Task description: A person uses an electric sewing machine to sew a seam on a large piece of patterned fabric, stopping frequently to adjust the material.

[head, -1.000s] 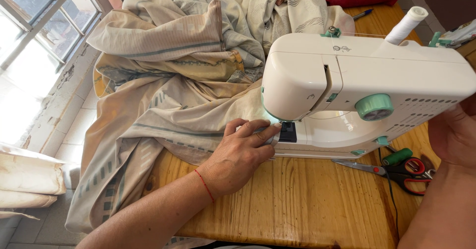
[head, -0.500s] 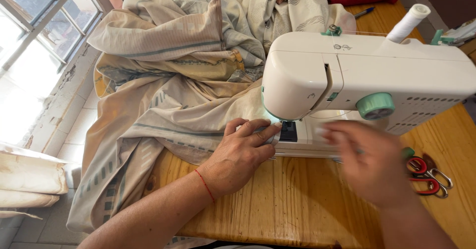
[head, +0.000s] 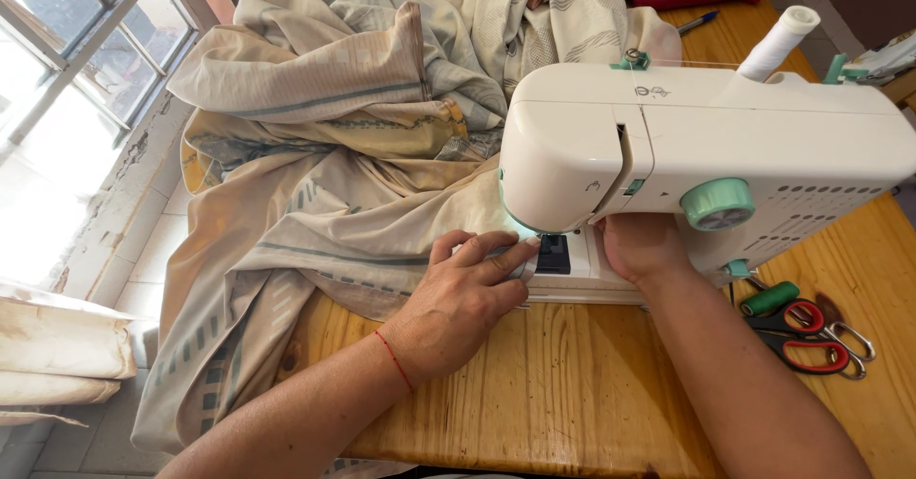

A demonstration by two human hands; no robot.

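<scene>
Hands apart: left hand [head: 465, 298] flat on fabric [head: 315, 212], right hand [head: 641, 246] under sewing machine [head: 706, 145].

The sewing machine [head: 706, 145] covers the fingers of the right hand [head: 641, 245], which reaches in under its arm, so what they touch cannot be told, and its head hides the needle and the cloth beneath it. The fingertips of the left hand [head: 468, 298] hide the edge of the beige fabric [head: 315, 202] they press on, and that fabric runs out past the top edge. The red-handled scissors [head: 806, 336] lie partly behind the right forearm
</scene>
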